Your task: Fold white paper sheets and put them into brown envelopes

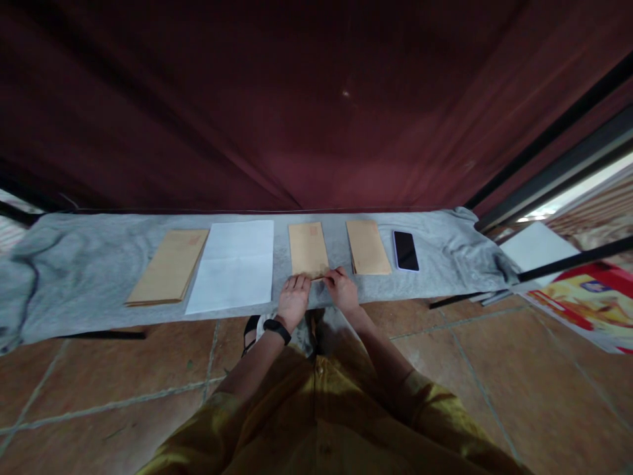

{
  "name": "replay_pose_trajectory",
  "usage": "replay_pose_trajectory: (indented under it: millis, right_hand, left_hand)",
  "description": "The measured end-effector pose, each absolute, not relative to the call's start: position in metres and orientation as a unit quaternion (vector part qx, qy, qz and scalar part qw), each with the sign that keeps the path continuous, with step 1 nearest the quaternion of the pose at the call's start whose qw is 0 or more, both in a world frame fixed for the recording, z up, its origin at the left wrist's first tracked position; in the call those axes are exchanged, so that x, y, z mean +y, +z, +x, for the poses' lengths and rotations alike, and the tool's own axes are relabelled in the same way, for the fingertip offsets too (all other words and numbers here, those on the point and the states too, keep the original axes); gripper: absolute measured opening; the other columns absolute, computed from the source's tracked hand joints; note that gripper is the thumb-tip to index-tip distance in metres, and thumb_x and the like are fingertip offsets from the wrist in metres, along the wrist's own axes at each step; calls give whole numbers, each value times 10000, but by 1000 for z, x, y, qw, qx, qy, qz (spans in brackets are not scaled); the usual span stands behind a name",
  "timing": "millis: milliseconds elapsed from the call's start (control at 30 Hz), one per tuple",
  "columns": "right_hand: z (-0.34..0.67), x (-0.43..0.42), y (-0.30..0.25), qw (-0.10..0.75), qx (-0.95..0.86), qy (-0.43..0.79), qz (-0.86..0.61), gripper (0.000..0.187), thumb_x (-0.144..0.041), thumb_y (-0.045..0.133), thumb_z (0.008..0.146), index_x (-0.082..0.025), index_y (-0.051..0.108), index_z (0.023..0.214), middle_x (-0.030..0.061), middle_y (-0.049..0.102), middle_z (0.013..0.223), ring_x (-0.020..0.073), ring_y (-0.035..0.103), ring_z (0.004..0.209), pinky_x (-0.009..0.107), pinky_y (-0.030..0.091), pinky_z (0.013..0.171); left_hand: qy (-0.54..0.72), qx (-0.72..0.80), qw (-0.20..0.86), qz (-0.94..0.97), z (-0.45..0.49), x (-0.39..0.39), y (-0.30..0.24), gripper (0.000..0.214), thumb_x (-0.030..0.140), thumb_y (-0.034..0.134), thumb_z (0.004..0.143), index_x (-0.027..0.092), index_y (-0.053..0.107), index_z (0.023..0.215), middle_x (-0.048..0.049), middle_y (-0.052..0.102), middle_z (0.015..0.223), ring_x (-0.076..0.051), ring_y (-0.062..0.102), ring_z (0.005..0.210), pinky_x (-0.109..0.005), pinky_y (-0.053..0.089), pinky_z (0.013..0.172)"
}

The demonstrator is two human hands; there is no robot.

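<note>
Pressing down at the near edge of the surface [445,260], my left hand [293,300] lies flat, fingers together, on the near end of the middle envelope [307,249]. My right hand [341,289] seems to pinch that same end. I think it works best to hold the envelope down with the flat hand and move the end slowly and straight. I cannot tell if anything is inside it. Another envelope [367,246] lies just to its right, and a pile of envelopes [171,266] lies toward the left end. All look flat.
</note>
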State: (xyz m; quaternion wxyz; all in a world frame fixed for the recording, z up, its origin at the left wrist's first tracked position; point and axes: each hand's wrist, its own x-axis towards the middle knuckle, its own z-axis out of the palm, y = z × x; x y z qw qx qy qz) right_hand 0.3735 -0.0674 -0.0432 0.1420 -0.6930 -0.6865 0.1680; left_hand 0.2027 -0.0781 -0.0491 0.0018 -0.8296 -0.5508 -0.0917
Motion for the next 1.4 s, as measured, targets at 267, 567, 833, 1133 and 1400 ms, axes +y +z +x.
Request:
replay_pose_trajectory:
  millis: [267, 567, 833, 1133, 1400]
  right_hand:
    - [372, -65, -41, 134, -687, 163, -696, 227, -348, 525, 1037, -236, 711, 1103, 33, 661, 1168, 116, 664, 873, 189, 444, 688]
    - [369, -62, -34, 117, -676, 166, -708, 211, -359, 539, 1024, -251, 703, 1101, 37, 667, 1196, 107, 673, 861, 176, 464, 692]
    - [368, -62, -29, 104, -674, 163, -713, 222, -348, 523, 1028, -241, 700, 1110, 41, 667, 1186, 119, 685, 869, 184, 467, 694]
    - [367, -61, -27, 86, -677, 160, -713, 201, -318, 501, 1032, -258, 684, 1090, 46, 662, 1198, 132, 702, 889, 214, 492, 709]
    - [366, -61, -29, 78, -679, 148, -715, 211, -342, 487, 1040, -243, 650, 1129, 70, 650, 1216, 140, 702, 904, 217, 497, 717]
  left_hand:
    - [-90, -559, -4, -824, 201, -74, -54, 399, 119, 395, 952, 149, 621, 1280, -149, 686, 1217, -295, 602, 1113, -421, 455, 976]
    - [-101, -561, 0, -822, 199, -75, -57, 437, 121, 411, 947, 150, 582, 1349, -150, 679, 1255, -296, 605, 1132, -433, 466, 985]
    - [-159, -518, 15, -841, 195, -96, -66, 482, 191, 357, 1009, 138, 492, 1469, -135, 468, 1567, -287, 380, 1479, -504, 305, 1216]
    - [-140, -492, -21, -859, 198, -105, -73, 542, 330, 367, 1035, 105, 428, 1524, -139, 428, 1590, -254, 308, 1524, -470, 289, 1251]
    - [-126, -492, -15, -861, 200, -106, -73, 553, 333, 398, 1025, 96, 428, 1524, -142, 418, 1593, -270, 313, 1521, -491, 264, 1257]
